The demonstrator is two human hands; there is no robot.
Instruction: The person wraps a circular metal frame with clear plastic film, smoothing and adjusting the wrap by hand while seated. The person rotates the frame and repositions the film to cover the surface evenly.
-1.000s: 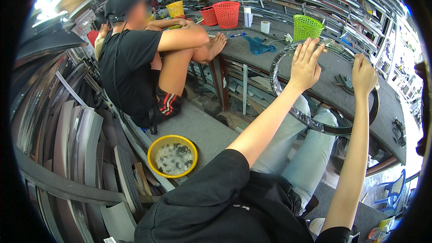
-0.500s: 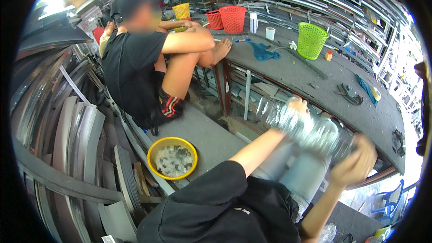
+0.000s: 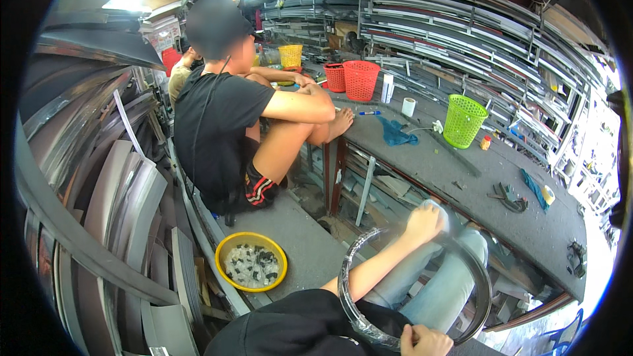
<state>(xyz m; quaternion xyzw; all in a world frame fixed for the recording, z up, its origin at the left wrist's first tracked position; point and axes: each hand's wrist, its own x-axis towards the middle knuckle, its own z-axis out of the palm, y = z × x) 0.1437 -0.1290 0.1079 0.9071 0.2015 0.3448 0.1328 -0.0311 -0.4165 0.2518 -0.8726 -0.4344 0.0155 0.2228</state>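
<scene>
Black hoop (image 3: 356, 313), wrapped in clear film, lies across your lap. Your left hand (image 3: 424, 222) is clamped on its far edge, your right hand (image 3: 425, 341) on its near edge. Left of the hoop sits a yellow bowl (image 3: 227, 245).

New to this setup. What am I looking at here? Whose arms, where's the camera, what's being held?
There is no robot: one fisheye camera on a person's head looks down, so straight edges bend. The arms from the lower edge are the wearer's. The left hand grips the far side of a dark ring wrapped in clear film; the right hand grips its near side, over the wearer's jeans. On the bench beside them sits a yellow bowl of small pieces, and another person in a black shirt. The long grey worktable carries a green basket, red baskets and a blue cloth.
</scene>
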